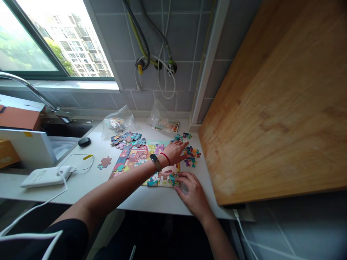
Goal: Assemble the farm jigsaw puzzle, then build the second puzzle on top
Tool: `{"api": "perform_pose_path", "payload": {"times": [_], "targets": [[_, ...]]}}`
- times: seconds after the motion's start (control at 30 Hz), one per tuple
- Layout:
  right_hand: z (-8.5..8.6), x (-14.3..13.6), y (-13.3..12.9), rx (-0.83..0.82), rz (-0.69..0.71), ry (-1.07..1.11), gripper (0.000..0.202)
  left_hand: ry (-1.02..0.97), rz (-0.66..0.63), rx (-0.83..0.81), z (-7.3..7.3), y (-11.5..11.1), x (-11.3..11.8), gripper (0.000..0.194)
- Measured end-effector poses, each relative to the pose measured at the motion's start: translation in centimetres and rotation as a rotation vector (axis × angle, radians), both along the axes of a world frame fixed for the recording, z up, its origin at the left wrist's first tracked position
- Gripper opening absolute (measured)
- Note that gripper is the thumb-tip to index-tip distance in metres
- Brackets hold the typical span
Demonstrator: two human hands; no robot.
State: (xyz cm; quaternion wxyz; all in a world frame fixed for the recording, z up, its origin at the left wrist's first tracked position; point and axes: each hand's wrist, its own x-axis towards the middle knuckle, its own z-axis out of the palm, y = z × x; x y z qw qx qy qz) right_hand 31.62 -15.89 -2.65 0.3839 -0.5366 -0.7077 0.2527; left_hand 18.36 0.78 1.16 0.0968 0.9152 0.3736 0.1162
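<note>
A partly joined, colourful jigsaw puzzle [137,155] lies on the white counter. My left hand [175,151] reaches across it, palm down, its fingers apart near the loose pieces [191,161] on the right; it holds nothing that I can see. At the puzzle's lower right corner, my right hand [191,191] has its fingertips on the edge, thumb and fingers round a corner piece [174,180]. More loose pieces [128,138] are heaped along the upper left. One separate brown and teal piece [104,163] lies farther left.
Two clear plastic bags, one with pieces [117,123], one by a card [173,126], lie at the back. A black case [84,142] and a white power bank [46,177] with cable are left. A large wooden board [271,108] stands right. Boxes and a sink are far left.
</note>
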Motion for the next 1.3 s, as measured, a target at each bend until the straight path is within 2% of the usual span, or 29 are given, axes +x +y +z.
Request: {"api": "perform_pose_path", "payload": {"times": [0.1,0.17,0.33,0.47,0.8,0.97,1.2,1.3], "targets": [[0.3,0.1,0.0,-0.023,-0.003,0.036,0.022,0.007,-0.009,-0.018,-1.1,1.5,0.7,0.075],[0.3,0.1,0.0,-0.031,-0.011,0.059,0.02,0.017,-0.036,-0.032,-1.2,2.8,0.4,0.079],[0.3,-0.2,0.0,-0.031,-0.035,0.065,0.016,0.065,-0.077,-0.075,-0.7,6.5,-0.5,0.063],[0.3,-0.2,0.1,-0.018,-0.02,0.06,0.015,0.082,-0.097,-0.108,-0.5,8.2,-0.4,0.07],[0.4,-0.3,0.0,0.002,-0.028,0.036,0.013,0.04,-0.057,-0.157,-0.6,9.5,0.1,0.068],[0.3,-0.3,0.1,0.016,-0.028,0.028,0.012,0.044,-0.028,-0.163,-0.3,9.9,0.1,0.056],[0.5,-0.3,0.1,0.016,-0.03,0.032,0.013,-0.025,-0.013,-0.195,0.5,8.9,-0.2,0.042],[0.5,-0.4,0.1,0.022,-0.025,0.027,0.014,-0.09,0.012,-0.233,1.1,8.5,-0.1,0.025]]}}
